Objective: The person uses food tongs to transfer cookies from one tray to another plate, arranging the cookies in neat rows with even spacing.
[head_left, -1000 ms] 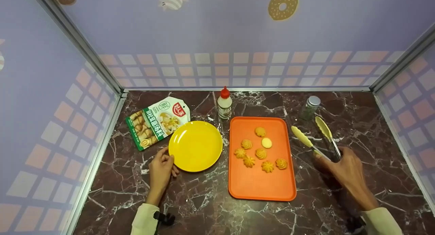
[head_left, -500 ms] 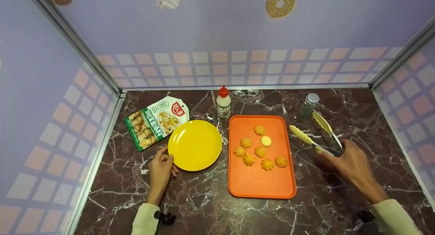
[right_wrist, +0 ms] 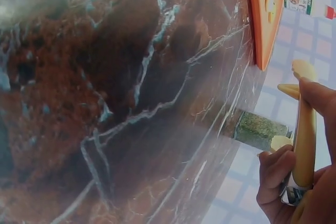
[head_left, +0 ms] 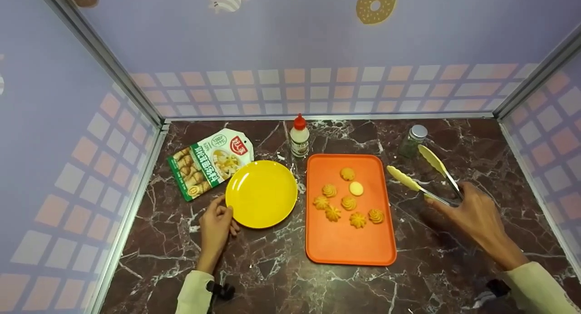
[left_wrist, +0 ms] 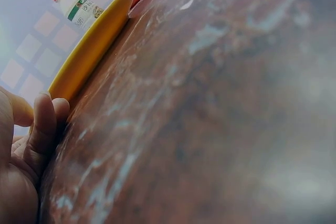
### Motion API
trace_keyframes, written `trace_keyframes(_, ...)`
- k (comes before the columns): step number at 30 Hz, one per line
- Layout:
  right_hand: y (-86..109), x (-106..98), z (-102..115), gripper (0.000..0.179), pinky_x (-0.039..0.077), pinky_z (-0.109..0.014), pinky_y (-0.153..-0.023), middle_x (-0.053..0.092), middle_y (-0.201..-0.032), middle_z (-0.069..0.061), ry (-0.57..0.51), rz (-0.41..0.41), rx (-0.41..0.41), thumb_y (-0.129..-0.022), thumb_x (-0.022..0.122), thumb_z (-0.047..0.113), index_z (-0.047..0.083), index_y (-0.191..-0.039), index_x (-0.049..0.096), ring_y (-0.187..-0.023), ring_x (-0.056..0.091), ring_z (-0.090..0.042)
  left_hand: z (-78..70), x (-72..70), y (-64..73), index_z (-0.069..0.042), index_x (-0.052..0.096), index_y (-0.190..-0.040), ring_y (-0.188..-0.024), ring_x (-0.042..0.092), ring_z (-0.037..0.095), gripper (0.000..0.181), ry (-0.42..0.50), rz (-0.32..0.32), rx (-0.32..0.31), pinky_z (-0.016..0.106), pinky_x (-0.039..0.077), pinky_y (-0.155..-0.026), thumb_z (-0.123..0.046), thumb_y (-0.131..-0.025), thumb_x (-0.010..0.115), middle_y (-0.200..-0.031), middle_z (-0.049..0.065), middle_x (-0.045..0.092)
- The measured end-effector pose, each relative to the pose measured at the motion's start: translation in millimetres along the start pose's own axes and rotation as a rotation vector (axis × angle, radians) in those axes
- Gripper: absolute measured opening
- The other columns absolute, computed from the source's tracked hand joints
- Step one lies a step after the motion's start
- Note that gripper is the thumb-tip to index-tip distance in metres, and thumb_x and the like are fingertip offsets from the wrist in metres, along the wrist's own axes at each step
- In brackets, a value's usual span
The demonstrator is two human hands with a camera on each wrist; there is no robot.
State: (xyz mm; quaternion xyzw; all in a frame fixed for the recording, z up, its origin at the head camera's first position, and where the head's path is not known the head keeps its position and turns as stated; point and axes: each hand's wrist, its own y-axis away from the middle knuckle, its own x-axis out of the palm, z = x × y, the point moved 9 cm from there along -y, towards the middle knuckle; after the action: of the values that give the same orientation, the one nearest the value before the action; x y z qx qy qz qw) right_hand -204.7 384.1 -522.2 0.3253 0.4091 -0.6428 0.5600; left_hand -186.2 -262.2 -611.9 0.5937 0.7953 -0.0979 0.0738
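At the lower left rim of a round yellow plate (head_left: 262, 193), my left hand (head_left: 217, 221) grips the edge, thumb at the rim and fingers bent beside it. The left wrist view shows those fingers (left_wrist: 44, 119) against the plate's edge. My right hand (head_left: 474, 214) holds metal tongs (head_left: 432, 159) with yellow tips; their arms stand spread with nothing between them. Between the hands, an orange tray (head_left: 349, 248) carries several piped cookies (head_left: 348, 203) and a smooth pale yellow disc (head_left: 356, 188). The tongs point toward the tray's right side, apart from it.
Behind the tray stands a red-capped squeeze bottle (head_left: 299, 141). A glass jar of green flakes (head_left: 410, 147) with a silver lid is just beyond the tongs. A green and white food packet (head_left: 199, 169) lies beside the plate. Patterned walls (head_left: 290, 91) border the marble table.
My right hand has shifted a little to the right and away from me, carrying the tongs along. My left hand and the plate stay in place.
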Motion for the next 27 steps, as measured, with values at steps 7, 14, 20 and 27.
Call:
trace_keyframes(7, -0.6, -3, 9, 0.098, 0.058, -0.067, -0.061, 0.068, -0.096, -0.039, 0.0, 0.01, -0.026, -0.087, 0.091, 0.056, -0.019, -0.139, 0.056, -0.071, 0.067, -0.047, 1.0, 0.3, 0.1, 0.003, 0.061, -0.151, -0.047, 0.064, 0.02, 0.041, 0.004, 0.004, 0.006, 0.031, 0.056, -0.039, -0.004, -0.111, 0.062, -0.085, 0.019, 0.071)
trace_keyframes(14, -4.0, -7, 19, 0.089, 0.049, -0.051, -0.051, 0.066, -0.083, -0.027, 0.008, -0.002, -0.067, -0.086, 0.093, 0.052, -0.017, -0.131, 0.059, -0.062, 0.061, -0.036, -0.9, 0.2, 0.5, 0.003, 0.06, -0.151, -0.047, 0.064, 0.019, 0.041, 0.01, 0.008, 0.019, 0.029, 0.055, -0.039, -0.004, -0.111, 0.062, -0.086, 0.021, 0.071)
trace_keyframes(20, -5.5, -8, 26, 0.087, 0.05, -0.056, -0.05, 0.066, -0.083, -0.026, 0.011, -0.004, -0.088, -0.085, 0.095, 0.051, -0.014, -0.13, 0.06, -0.062, 0.061, -0.038, -0.4, 0.8, 0.3, 0.004, 0.058, -0.153, -0.047, 0.064, 0.021, 0.043, 0.013, 0.01, 0.016, 0.029, 0.054, -0.038, -0.003, -0.111, 0.062, -0.09, 0.021, 0.072)
trace_keyframes(27, -8.4, -6, 39, 0.081, 0.049, -0.055, -0.046, 0.065, -0.079, -0.024, 0.012, -0.02, -0.15, -0.081, 0.098, 0.044, -0.014, -0.124, 0.061, -0.059, 0.06, -0.037, 0.2, 0.6, 1.0, 0.004, 0.059, -0.152, -0.048, 0.064, 0.02, 0.042, 0.026, 0.01, 0.021, 0.028, 0.054, -0.039, -0.003, -0.111, 0.062, -0.088, 0.021, 0.071)
